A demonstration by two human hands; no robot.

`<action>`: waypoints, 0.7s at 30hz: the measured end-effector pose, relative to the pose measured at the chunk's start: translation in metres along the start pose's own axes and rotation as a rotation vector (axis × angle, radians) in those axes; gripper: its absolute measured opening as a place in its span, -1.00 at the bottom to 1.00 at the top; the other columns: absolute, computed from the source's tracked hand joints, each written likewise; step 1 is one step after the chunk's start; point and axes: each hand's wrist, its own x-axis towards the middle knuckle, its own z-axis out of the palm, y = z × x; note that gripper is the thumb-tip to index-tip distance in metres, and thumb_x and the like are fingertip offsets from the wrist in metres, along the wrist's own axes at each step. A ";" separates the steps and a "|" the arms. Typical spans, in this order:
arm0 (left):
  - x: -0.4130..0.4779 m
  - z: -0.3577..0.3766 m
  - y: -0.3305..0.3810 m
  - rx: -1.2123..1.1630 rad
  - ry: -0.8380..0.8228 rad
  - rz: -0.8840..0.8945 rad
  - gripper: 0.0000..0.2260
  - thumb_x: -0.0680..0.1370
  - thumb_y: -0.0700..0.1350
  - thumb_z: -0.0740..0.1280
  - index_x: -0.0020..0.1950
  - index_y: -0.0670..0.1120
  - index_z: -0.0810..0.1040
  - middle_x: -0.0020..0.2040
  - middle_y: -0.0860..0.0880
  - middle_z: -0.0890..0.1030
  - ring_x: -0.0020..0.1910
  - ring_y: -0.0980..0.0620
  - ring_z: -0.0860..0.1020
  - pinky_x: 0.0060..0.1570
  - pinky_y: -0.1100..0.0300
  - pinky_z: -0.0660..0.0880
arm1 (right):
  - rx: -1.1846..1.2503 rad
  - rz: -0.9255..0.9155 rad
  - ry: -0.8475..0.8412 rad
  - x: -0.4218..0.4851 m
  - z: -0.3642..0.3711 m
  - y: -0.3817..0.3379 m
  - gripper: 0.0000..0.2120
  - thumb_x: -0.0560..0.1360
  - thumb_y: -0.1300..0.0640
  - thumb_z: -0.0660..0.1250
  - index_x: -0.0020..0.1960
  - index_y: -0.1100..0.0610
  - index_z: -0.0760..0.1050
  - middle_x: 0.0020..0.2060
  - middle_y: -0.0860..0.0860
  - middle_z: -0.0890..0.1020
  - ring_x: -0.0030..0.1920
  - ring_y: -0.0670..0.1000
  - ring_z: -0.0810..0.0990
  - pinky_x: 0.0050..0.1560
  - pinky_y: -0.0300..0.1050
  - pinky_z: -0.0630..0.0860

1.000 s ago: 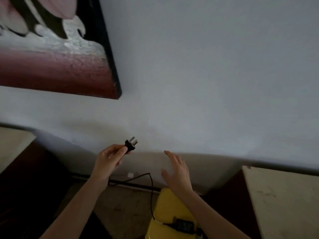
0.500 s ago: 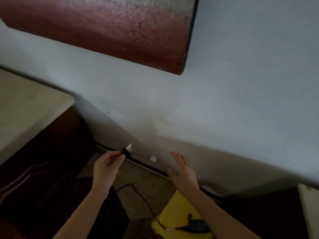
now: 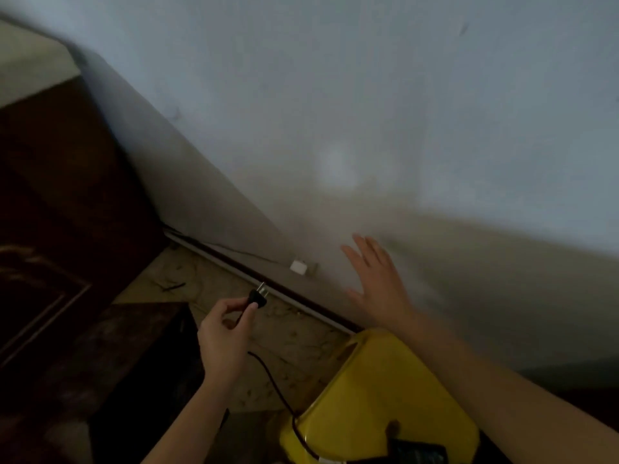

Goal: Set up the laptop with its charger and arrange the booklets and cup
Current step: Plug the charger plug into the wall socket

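Observation:
My left hand pinches the black charger plug, prongs pointing up toward the wall. Its black cable trails down to the charger brick, which lies on a yellow stool at the bottom. My right hand is spread flat with fingers apart against the lower wall, holding nothing. A small white socket block sits low on the wall between the plug and my right hand. No laptop, booklets or cup are in view.
Dark wooden furniture with a pale top fills the left side. A skirting strip and thin wire run along the wall base over a marbled floor.
The view has tilted down and the painting has left the frame. My left hand has lowered the plug closer to the white socket block; my right hand now rests on the wall.

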 end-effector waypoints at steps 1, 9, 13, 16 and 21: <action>-0.003 0.009 -0.016 -0.011 0.023 -0.007 -0.90 0.46 -0.09 0.41 -0.10 0.11 0.56 -0.15 0.15 0.60 -0.17 0.18 0.55 -0.27 0.30 0.42 | -0.052 -0.002 0.006 0.006 0.010 0.009 -0.27 0.49 -0.04 0.33 0.54 0.01 0.04 0.56 0.06 -0.01 0.54 0.11 -0.08 0.52 0.06 0.01; 0.006 0.082 -0.118 -0.024 0.031 -0.090 -0.91 0.45 -0.07 0.41 -0.08 0.09 0.57 -0.18 0.10 0.61 -0.35 0.14 0.54 -0.43 0.30 0.44 | -0.516 -0.256 0.025 0.059 0.080 0.032 0.01 0.29 -0.28 0.42 0.55 0.01 -0.02 0.55 0.11 -0.08 0.54 0.19 -0.14 0.45 0.26 -0.23; 0.035 0.120 -0.151 -0.036 -0.005 -0.035 -0.91 0.47 -0.04 0.39 -0.06 0.12 0.56 -0.11 0.13 0.61 -0.40 0.17 0.52 -0.43 0.30 0.40 | -0.677 -0.296 -0.030 0.076 0.120 0.040 0.09 0.33 -0.33 0.35 0.53 0.04 -0.28 0.49 0.12 -0.34 0.45 0.18 -0.44 0.35 0.24 -0.52; 0.063 0.143 -0.168 -0.074 -0.029 0.009 -0.94 0.48 0.00 0.38 -0.09 0.17 0.56 -0.17 0.13 0.62 -0.44 0.19 0.45 -0.45 0.34 0.32 | -0.758 -0.296 -0.028 0.085 0.147 0.050 -0.04 0.46 -0.09 0.34 0.53 0.05 -0.31 0.45 0.11 -0.42 0.39 0.19 -0.54 0.24 0.21 -0.66; 0.106 0.171 -0.196 0.030 0.022 0.090 -0.97 0.46 0.05 0.38 -0.13 0.18 0.55 -0.20 0.22 0.57 -0.29 0.24 0.48 -0.43 0.31 0.29 | -0.871 -0.335 0.139 0.092 0.166 0.065 -0.23 0.47 0.24 0.26 0.56 0.04 -0.05 0.51 0.08 -0.26 0.43 0.17 -0.42 0.34 0.23 -0.54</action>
